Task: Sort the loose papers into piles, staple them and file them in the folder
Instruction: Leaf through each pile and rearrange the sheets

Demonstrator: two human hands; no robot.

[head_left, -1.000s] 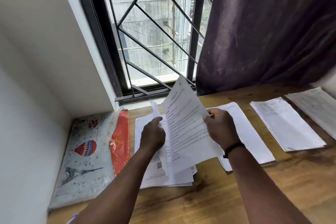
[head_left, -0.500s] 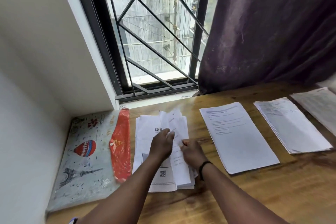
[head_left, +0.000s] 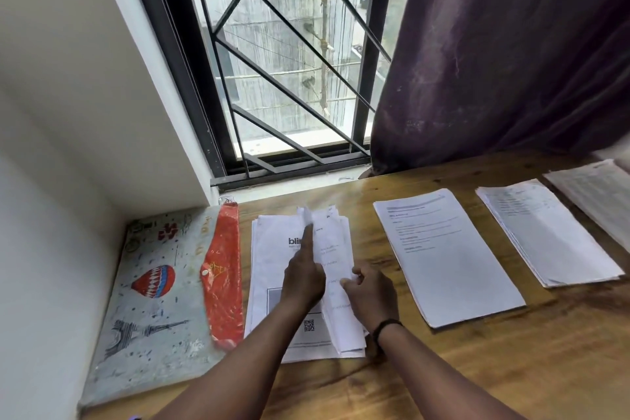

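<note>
- The left hand (head_left: 303,278) lies on the unsorted paper pile (head_left: 272,283), its forefinger stretched straight up the sheets toward the far edge; the other fingers look loosely bent, gripping nothing.
- The right hand (head_left: 371,293) has its fingers curled, pinching the right edge of the narrower top sheets (head_left: 335,263) of that pile; a dark band circles its wrist.
- This pile rests on the wooden bench (head_left: 511,368), just right of the folder (head_left: 153,300), a printed one with a red flap that lies flat against the wall.
- To the right, apart from one another, lie three sorted piles: a near one (head_left: 443,256), a second (head_left: 545,232) and a third (head_left: 600,191) cut off by the frame.
- Behind the bench stand a barred window (head_left: 293,62) and a dark purple curtain (head_left: 511,45).
</note>
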